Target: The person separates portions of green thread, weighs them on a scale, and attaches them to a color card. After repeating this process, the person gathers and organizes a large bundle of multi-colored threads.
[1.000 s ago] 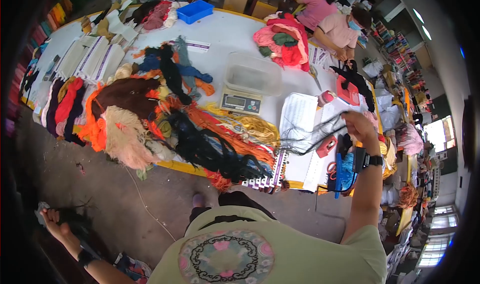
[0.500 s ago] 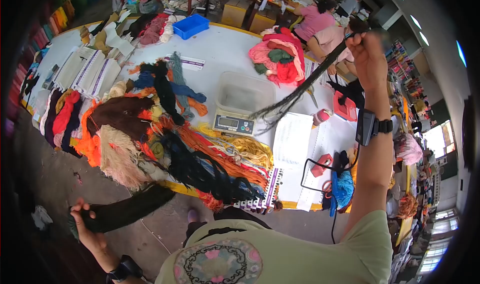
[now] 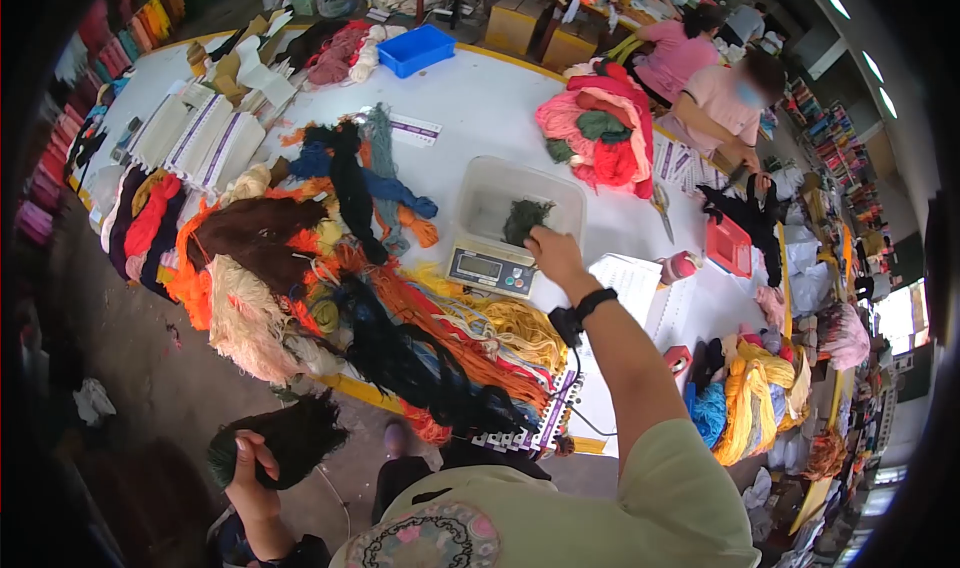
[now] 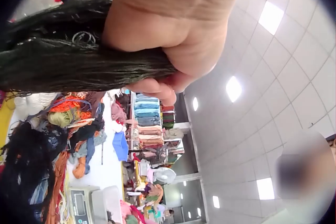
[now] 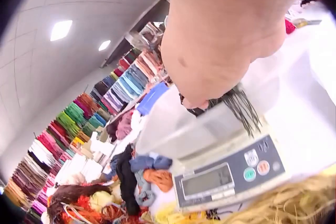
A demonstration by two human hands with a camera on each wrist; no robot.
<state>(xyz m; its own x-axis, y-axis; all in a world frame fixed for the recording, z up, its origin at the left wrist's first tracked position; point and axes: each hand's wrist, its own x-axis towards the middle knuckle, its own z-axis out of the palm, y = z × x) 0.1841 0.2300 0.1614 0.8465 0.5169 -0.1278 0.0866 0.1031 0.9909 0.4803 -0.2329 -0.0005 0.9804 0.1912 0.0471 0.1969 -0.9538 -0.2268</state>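
My left hand [image 3: 252, 480] grips a thick hank of dark green yarn [image 3: 300, 436], held out over the floor in front of the table. Seen from the left wrist, the hank [image 4: 68, 69] stretches out from between thumb and fingers. My right hand [image 3: 558, 258] reaches over a clear plastic tub [image 3: 468, 196] and holds a small bunch of dark green yarn [image 3: 523, 218] inside it. Under the tub stands a digital scale [image 3: 490, 272]. In the right wrist view, loose yarn strands [image 5: 242, 107] hang below the fingers beside the tub wall; the fingertips are mostly hidden.
Heaped colored yarn hanks [image 3: 430, 333] cover the table's near left side. A paper sheet [image 3: 628, 280], a thread cone [image 3: 678, 267], scissors [image 3: 662, 211] and a red tray [image 3: 729, 247] lie right of the scale. Across the table, a person [image 3: 722, 106] sits behind pink and red yarn [image 3: 605, 128].
My right hand swung the thin yarn strands up and right, then brought them down bunched into the tub. My left hand lifted the dark green hank rightward, nearer my body.
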